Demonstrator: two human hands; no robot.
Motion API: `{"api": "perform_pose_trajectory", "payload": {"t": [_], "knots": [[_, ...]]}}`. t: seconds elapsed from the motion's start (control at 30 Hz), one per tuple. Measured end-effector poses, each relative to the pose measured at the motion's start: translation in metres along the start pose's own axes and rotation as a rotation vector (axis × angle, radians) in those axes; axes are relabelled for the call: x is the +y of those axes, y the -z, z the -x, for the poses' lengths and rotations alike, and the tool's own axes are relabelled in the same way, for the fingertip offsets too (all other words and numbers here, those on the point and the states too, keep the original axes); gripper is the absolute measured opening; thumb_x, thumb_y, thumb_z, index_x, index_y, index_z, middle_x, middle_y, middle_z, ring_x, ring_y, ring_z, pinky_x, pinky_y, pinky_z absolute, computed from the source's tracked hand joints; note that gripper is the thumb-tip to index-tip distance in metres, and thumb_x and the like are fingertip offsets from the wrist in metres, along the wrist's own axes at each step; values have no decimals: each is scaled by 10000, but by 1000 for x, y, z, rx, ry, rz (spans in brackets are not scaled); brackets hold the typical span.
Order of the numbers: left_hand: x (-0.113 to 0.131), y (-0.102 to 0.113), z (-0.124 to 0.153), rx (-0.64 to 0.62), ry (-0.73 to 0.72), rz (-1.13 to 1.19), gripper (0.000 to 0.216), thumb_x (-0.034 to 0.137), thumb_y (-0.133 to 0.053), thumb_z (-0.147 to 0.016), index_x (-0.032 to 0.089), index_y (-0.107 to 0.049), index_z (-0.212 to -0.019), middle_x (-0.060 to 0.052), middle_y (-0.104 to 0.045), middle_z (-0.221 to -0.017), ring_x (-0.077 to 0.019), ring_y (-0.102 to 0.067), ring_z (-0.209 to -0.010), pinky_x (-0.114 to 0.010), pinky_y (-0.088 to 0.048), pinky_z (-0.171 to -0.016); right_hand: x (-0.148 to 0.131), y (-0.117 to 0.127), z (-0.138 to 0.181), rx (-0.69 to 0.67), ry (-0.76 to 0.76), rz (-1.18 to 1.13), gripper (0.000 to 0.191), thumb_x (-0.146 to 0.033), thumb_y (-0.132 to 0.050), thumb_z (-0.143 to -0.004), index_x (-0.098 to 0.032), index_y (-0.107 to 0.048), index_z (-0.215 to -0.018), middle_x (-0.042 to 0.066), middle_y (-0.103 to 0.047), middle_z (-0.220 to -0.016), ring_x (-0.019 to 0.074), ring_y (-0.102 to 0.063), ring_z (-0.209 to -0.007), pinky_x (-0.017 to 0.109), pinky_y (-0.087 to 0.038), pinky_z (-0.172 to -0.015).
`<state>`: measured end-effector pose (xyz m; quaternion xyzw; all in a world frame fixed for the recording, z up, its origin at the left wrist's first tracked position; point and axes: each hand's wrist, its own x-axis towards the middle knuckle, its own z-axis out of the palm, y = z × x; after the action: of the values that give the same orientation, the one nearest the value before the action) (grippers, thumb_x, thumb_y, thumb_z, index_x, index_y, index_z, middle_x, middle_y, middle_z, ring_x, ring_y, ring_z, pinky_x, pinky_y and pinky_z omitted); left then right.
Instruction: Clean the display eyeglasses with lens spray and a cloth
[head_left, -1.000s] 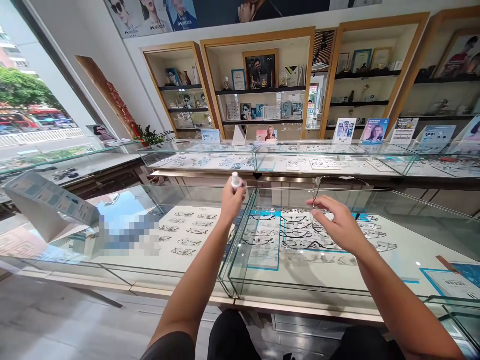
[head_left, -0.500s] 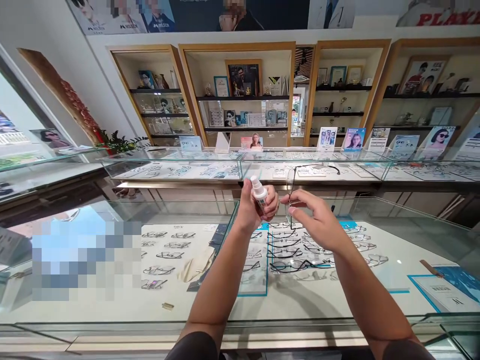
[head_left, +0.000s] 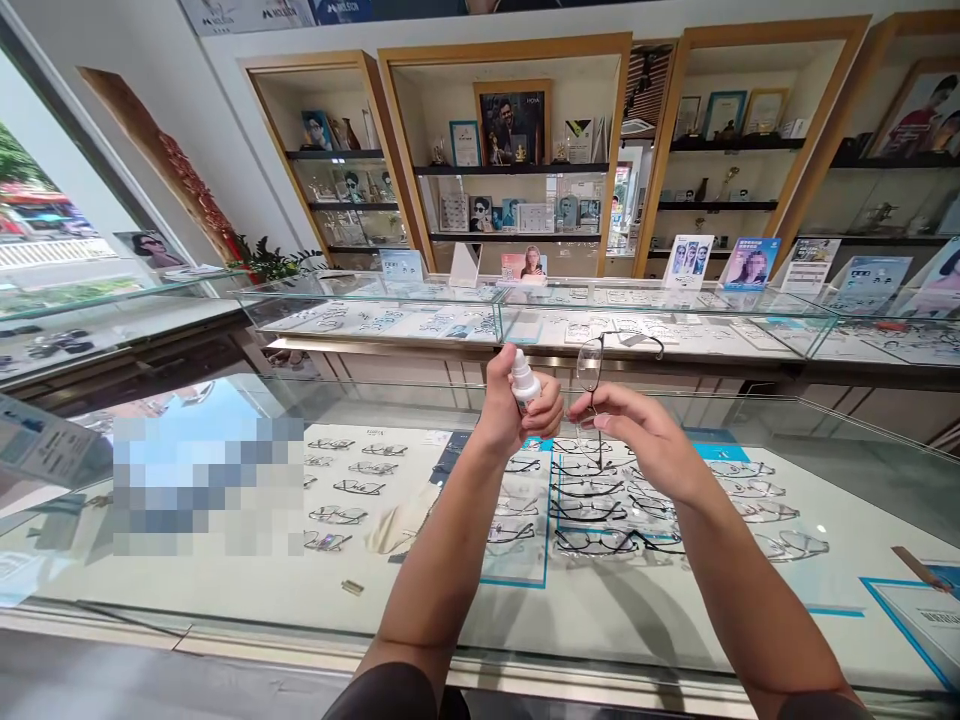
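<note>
Wrapped in my left hand [head_left: 510,405] is a small white spray bottle [head_left: 526,384], upright with a slight tilt, its nozzle at the top beside my thumb. My right hand [head_left: 637,430] pinches a pair of thin dark-framed eyeglasses [head_left: 591,366] by the middle of the frame. The glasses are turned on end, one lens above my fingers and the other below, with a temple arm stretching to the right. A narrow gap lies between the bottle and the glasses. Both hands are raised over the glass display case [head_left: 420,605].
Rows of eyeglasses [head_left: 592,512] lie inside the case below my hands, with a cream cloth [head_left: 394,525] left of them. A small gold clip-like piece [head_left: 352,587] is near the front. Farther back stands another glass counter [head_left: 420,325] with standing cards, before wooden shelves [head_left: 510,170].
The view has tilted down and shifted left, so surroundings sit higher and farther right. The glasses have turned slightly, showing the upper lens more face-on. Both hands keep their holds.
</note>
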<state>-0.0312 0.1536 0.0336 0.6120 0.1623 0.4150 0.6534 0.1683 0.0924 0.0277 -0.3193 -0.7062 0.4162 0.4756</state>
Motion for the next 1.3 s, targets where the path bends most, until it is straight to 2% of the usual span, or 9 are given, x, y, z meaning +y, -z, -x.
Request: {"api": "perform_pose_trajectory", "payload": {"t": [0.13, 0.27, 0.53, 0.7, 0.97, 1.03, 1.13, 1.3], "knots": [[-6, 5, -4, 145, -13, -119, 809, 934, -339, -883, 232, -395, -483, 41, -260, -375, -78, -212, -354, -286, -192, -425, 3, 2, -4, -26, -23, -57, 161, -281, -592, -975, -263, -747, -1018, 42, -756, -1078, 233, -702, -1080, 438, -550, -1023], [-15, 6, -7, 195, 1, -198, 754, 880, -479, -858, 217, -450, -499, 39, -305, -376, -77, -263, -359, -268, -194, -423, 5, 3, -5, -90, -37, -111, 189, -266, -577, -976, -257, -757, -1031, 49, -764, -1083, 237, -704, -1093, 447, -547, -1030], [-26, 8, -11, 187, -30, -247, 713, 816, -463, -887, 207, -472, -518, 30, -363, -380, -82, -307, -355, -254, -209, -413, 3, 1, -5, -141, -35, -130, 227, -254, -555, -983, -256, -775, -1040, 58, -772, -1113, 246, -704, -1109, 460, -544, -1044], [-29, 11, -11, 177, -10, -254, 759, 866, -385, -900, 210, -470, -528, 32, -354, -388, -87, -321, -367, -251, -234, -417, 4, 3, -6, -140, -27, -145, 224, -270, -557, -984, -257, -775, -1031, 62, -767, -1112, 250, -699, -1120, 458, -548, -1039], [-28, 8, -11, 160, -9, -240, 729, 840, -463, -881, 206, -493, -523, 22, -380, -385, -87, -302, -363, -262, -201, -413, 7, 5, -6, -169, -20, -189, 219, -291, -566, -982, -265, -772, -1050, 60, -770, -1118, 250, -702, -1122, 446, -550, -1018], [-26, 8, -10, 156, 12, -223, 754, 871, -441, -875, 210, -478, -516, 32, -340, -379, -83, -265, -361, -263, -177, -417, 8, 7, -6, -144, -21, -186, 211, -311, -575, -984, -268, -769, -1053, 62, -768, -1110, 250, -704, -1111, 451, -555, -1025], [-22, 5, -7, 105, 34, -258, 766, 880, -439, -878, 215, -458, -498, 36, -303, -385, -85, -264, -369, -269, -185, -424, 9, 10, -8, -37, -10, -195, 201, -332, -582, -973, -267, -754, -1055, 70, -759, -1122, 251, -702, -1111, 454, -569, -1022], [-23, -5, -5, -31, 74, -431, 752, 815, -431, -935, 213, -457, -485, 13, -346, -409, -101, -314, -385, -289, -224, -437, 8, 11, -11, 147, -9, -250, 205, -363, -589, -941, -260, -726, -1054, 74, -747, -1129, 247, -696, -1124, 445, -585, -1015]]}}
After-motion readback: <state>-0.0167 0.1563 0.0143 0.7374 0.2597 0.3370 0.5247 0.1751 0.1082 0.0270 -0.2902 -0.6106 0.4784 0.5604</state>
